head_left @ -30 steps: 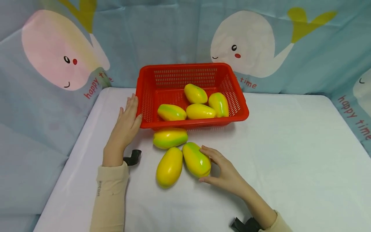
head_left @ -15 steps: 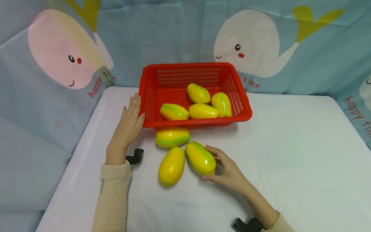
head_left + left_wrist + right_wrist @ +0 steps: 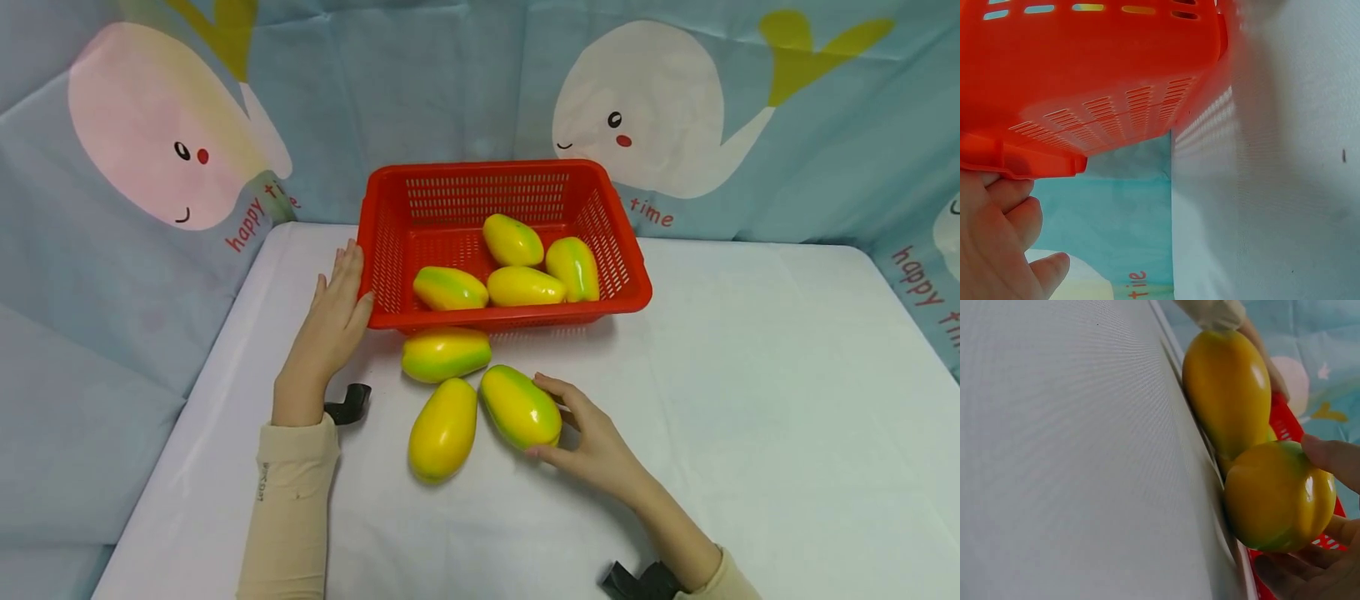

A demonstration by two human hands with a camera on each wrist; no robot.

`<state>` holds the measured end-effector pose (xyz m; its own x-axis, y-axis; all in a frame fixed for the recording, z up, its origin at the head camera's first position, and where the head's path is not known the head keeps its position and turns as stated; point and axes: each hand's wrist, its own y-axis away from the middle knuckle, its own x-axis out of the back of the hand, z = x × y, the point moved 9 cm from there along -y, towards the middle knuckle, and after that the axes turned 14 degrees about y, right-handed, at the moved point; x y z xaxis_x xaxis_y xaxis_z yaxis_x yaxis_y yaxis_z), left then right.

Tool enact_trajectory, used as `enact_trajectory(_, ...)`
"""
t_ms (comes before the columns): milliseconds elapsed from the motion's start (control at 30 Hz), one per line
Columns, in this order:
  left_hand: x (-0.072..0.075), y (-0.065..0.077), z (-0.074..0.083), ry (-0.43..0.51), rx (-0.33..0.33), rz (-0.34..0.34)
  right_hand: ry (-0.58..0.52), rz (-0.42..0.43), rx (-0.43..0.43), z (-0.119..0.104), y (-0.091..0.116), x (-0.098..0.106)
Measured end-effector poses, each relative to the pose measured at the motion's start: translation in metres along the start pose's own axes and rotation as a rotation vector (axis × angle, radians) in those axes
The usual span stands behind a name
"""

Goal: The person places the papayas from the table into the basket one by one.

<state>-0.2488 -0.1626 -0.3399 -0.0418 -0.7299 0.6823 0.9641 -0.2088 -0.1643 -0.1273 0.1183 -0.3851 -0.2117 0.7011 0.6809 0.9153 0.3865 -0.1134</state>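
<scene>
A glossy yellow-green papaya (image 3: 520, 407) lies on the white table in front of the basket. My right hand (image 3: 592, 442) holds it by its near right end, thumb on one side and fingers on the other. In the right wrist view, that papaya (image 3: 1279, 497) sits between the thumb and the fingers. My left hand (image 3: 327, 325) rests with straight fingers against the left rim of a red plastic basket (image 3: 506, 320). The left wrist view has the fingertips at the rim (image 3: 1022, 165). Several papayas lie inside the basket, one of them (image 3: 525, 287) near its front wall.
A sideways papaya (image 3: 446, 356) lies just under the basket's front rim. Another papaya (image 3: 443, 431) points toward it, left of the held one. Behind the basket hangs a blue cloth (image 3: 450, 83) printed with whales. White cloth (image 3: 750, 400) covers the table.
My right thumb and fingers have closed in on the papaya, and its near end has shifted slightly to the right. The left hand stays at the basket. The head view has shifted a little.
</scene>
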Motion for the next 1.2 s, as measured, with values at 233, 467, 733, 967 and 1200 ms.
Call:
enact_trajectory(233, 0.000, 0.000, -0.001, 0.002, 0.009, -0.001, 0.002, -0.015, -0.034, 0.000, 0.000, 0.000)
enact_trajectory(467, 0.000, 0.000, -0.001, 0.004, 0.010, -0.001, -0.002, -0.020, -0.057, 0.003, -0.001, -0.001)
enact_trajectory(733, 0.000, 0.000, 0.000, 0.008, -0.002, 0.000, -0.022, -0.012, -0.086, 0.009, -0.001, -0.002)
enact_trajectory(967, 0.000, 0.000, -0.001, 0.008, 0.002, 0.000, -0.028, 0.006, -0.101, 0.012, -0.001, 0.000)
enact_trajectory(1200, 0.000, 0.000, -0.001, 0.019, 0.007, -0.001, -0.037, 0.018, -0.113, 0.012, 0.000, 0.003)
